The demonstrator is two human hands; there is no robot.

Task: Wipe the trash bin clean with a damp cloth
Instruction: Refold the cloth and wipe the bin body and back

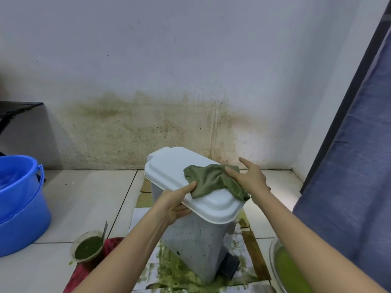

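A pale grey pedal trash bin (194, 246) stands on the floor, its body speckled with dark and green spots. Its white lid (169, 168) is closed. A crumpled olive-green cloth (211, 180) lies on the lid's right half, one corner hanging over the right edge. My left hand (175, 201) grips the lid's front edge, thumb on top touching the cloth. My right hand (249, 176) rests on the cloth's right side, fingers spread, palm down.
Stacked blue buckets (19, 208) with water stand at left. A bowl of dark green paste (88, 246) with a spoon sits on a red cloth near my left forearm. A clear bowl of green liquid (283, 269) is at lower right. Stained paper (169, 271) lies under the bin. A blue curtain (355, 166) hangs at right.
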